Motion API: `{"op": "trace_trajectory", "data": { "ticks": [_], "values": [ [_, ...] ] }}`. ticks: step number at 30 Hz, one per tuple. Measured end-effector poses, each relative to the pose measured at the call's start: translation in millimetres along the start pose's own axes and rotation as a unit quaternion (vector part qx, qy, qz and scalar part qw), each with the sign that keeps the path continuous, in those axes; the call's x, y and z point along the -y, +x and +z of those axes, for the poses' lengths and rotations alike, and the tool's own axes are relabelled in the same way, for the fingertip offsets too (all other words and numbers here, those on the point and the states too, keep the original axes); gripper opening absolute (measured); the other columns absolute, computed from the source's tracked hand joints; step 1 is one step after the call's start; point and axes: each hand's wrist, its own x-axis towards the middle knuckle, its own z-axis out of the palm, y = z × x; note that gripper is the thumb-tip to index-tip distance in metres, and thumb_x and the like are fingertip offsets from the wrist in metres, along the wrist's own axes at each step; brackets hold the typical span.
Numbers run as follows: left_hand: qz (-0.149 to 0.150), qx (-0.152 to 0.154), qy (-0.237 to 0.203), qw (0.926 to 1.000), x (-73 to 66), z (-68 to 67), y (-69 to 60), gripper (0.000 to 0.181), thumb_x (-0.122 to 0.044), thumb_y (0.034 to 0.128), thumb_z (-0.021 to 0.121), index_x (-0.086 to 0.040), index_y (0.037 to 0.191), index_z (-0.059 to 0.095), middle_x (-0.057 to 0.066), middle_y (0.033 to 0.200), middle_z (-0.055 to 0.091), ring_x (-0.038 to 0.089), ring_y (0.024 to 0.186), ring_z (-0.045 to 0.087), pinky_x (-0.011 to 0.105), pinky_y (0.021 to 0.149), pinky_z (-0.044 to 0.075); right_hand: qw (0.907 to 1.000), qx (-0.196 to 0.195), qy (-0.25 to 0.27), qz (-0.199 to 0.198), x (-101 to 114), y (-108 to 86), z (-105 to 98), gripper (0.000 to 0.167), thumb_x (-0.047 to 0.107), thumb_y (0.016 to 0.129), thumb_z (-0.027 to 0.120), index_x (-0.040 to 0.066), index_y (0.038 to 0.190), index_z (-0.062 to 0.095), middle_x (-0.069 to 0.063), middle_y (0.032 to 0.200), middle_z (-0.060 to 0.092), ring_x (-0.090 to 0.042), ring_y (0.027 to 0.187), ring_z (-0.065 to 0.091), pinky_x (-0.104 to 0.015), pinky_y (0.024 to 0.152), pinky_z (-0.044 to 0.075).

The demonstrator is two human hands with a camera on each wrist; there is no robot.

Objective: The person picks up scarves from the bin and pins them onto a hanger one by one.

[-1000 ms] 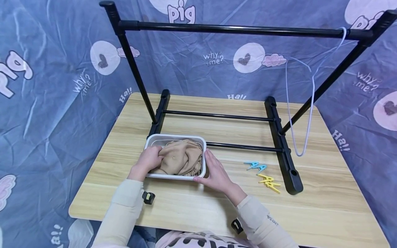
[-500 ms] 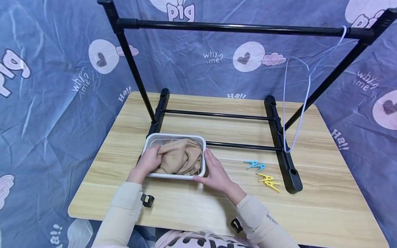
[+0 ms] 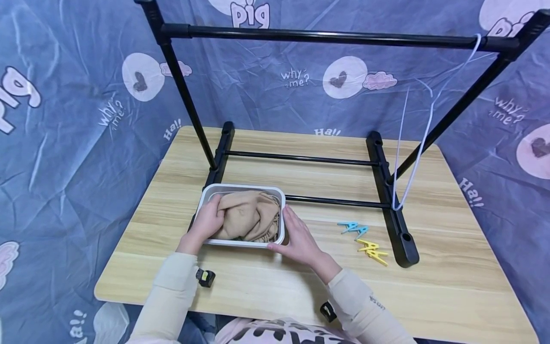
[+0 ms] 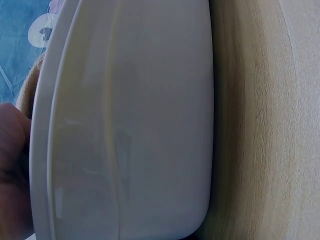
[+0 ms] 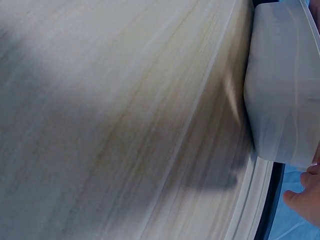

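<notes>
A white plastic box [image 3: 245, 244] stands on the table and holds a crumpled tan cloth [image 3: 245, 217] with a fringe at its right side. Inside the box's left end, my left hand [image 3: 207, 221] pinches the cloth's left edge between thumb and fingers. My right hand [image 3: 301, 240] rests against the box's right wall, fingers fairly straight along it and the thumb at the near corner. In the left wrist view the box wall [image 4: 150, 120] hides part of the left hand [image 4: 12, 170]. The right wrist view shows the right hand's fingertips [image 5: 305, 195] by the box [image 5: 280, 85].
A black rack [image 3: 318, 36] stands behind the box, its right foot [image 3: 393, 210] on the table. A pale blue hanger [image 3: 423, 138] hangs from the bar's right end. Blue clips [image 3: 354, 228] and yellow clips [image 3: 373, 252] lie right of the right hand.
My left hand has shifted up slightly with the cloth's left edge, which is raised a little. The hanger has swung to the left and turned. My right hand stays at the box.
</notes>
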Motion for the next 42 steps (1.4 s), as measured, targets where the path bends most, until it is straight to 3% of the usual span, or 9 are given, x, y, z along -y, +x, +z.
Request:
{"op": "trace_trajectory", "data": {
  "ticks": [9, 15, 19, 25, 29, 33, 36, 39, 42],
  "values": [
    [0.008, -0.018, -0.011, 0.9997, 1.6, 1.8, 1.2, 0.020, 0.008, 0.0734, 0.048, 0.001, 0.092, 0.047, 0.016, 0.078, 0.054, 0.033, 0.072, 0.053, 0.044, 0.065, 0.040, 0.9998, -0.008, -0.020, -0.003, 5, 2.4, -8, 0.100, 0.056, 0.067, 0.062, -0.006, 0.132, 0.020, -0.022, 0.136, 0.020, -0.030, 0.124, 0.019, -0.047, 0.095, 0.019],
    [0.012, -0.022, -0.016, 0.9996, 0.7, 0.9, 1.1, 0.022, 0.009, 0.0734, 0.049, 0.002, 0.094, 0.048, 0.017, 0.080, 0.055, 0.033, 0.074, 0.053, 0.044, 0.067, 0.040, 0.9965, -0.078, -0.026, 0.013, 18, 15.1, -39, 0.096, 0.044, 0.067, 0.068, -0.004, 0.134, 0.019, -0.019, 0.137, 0.019, -0.032, 0.124, 0.019, -0.046, 0.097, 0.016],
    [0.014, -0.021, -0.017, 0.9995, -0.9, -0.6, 1.5, 0.021, 0.009, 0.0733, 0.049, 0.002, 0.094, 0.048, 0.016, 0.079, 0.054, 0.032, 0.073, 0.053, 0.044, 0.066, 0.040, 0.9927, -0.115, -0.032, 0.015, 23, 21.3, -63, 0.096, 0.046, 0.068, 0.067, -0.002, 0.135, 0.017, -0.017, 0.138, 0.018, -0.030, 0.124, 0.018, -0.046, 0.097, 0.013],
    [0.021, -0.019, -0.019, 0.9994, -2.7, -3.0, 1.9, 0.019, 0.009, 0.0743, 0.048, 0.001, 0.092, 0.048, 0.014, 0.078, 0.053, 0.030, 0.071, 0.052, 0.043, 0.064, 0.040, 0.9852, -0.161, -0.058, -0.005, 27, 21.5, -94, 0.093, 0.042, 0.070, 0.066, -0.001, 0.135, 0.016, -0.018, 0.138, 0.018, -0.030, 0.125, 0.017, -0.048, 0.096, 0.014],
    [0.027, -0.025, -0.015, 0.9992, -4.3, -4.3, 2.2, 0.019, 0.009, 0.0739, 0.049, 0.000, 0.090, 0.047, 0.013, 0.076, 0.051, 0.029, 0.069, 0.051, 0.042, 0.064, 0.040, 0.9684, -0.234, -0.078, -0.039, 30, 22.5, -114, 0.081, 0.032, 0.072, 0.064, -0.005, 0.132, 0.024, -0.021, 0.135, 0.024, -0.032, 0.123, 0.021, -0.047, 0.096, 0.017],
    [0.032, -0.031, -0.014, 0.9989, -5.9, -5.7, 2.8, 0.019, 0.009, 0.0733, 0.049, 0.000, 0.090, 0.048, 0.012, 0.077, 0.052, 0.028, 0.069, 0.052, 0.041, 0.063, 0.041, 0.9335, -0.334, -0.104, -0.078, 30, 25.4, -137, 0.068, 0.021, 0.070, 0.064, -0.009, 0.124, 0.036, -0.023, 0.129, 0.033, -0.034, 0.119, 0.029, -0.047, 0.095, 0.020],
    [0.035, -0.040, -0.016, 0.9985, -7.6, -7.1, 3.4, 0.019, 0.009, 0.0727, 0.049, -0.001, 0.089, 0.049, 0.012, 0.078, 0.054, 0.029, 0.070, 0.053, 0.041, 0.063, 0.041, 0.9090, -0.383, -0.143, -0.083, 29, 27.0, -152, 0.062, 0.018, 0.070, 0.064, -0.010, 0.120, 0.040, -0.022, 0.127, 0.036, -0.033, 0.118, 0.030, -0.047, 0.096, 0.017],
    [0.037, -0.046, -0.021, 0.9980, -9.3, -8.5, 4.1, 0.020, 0.010, 0.0719, 0.050, -0.001, 0.089, 0.049, 0.013, 0.078, 0.055, 0.030, 0.071, 0.054, 0.042, 0.064, 0.041, 0.9010, -0.390, -0.180, -0.059, 25, 26.2, -165, 0.059, 0.018, 0.072, 0.063, -0.009, 0.120, 0.041, -0.022, 0.129, 0.033, -0.032, 0.120, 0.027, -0.047, 0.097, 0.013],
    [0.040, -0.047, -0.025, 0.9978, -10.5, -9.3, 4.5, 0.021, 0.011, 0.0718, 0.049, 0.000, 0.089, 0.049, 0.014, 0.078, 0.056, 0.030, 0.071, 0.054, 0.042, 0.065, 0.040, 0.9021, -0.381, -0.201, -0.022, 20, 23.5, -174, 0.060, 0.019, 0.073, 0.064, -0.009, 0.121, 0.039, -0.023, 0.131, 0.029, -0.032, 0.123, 0.022, -0.048, 0.097, 0.011]
  ]
}}
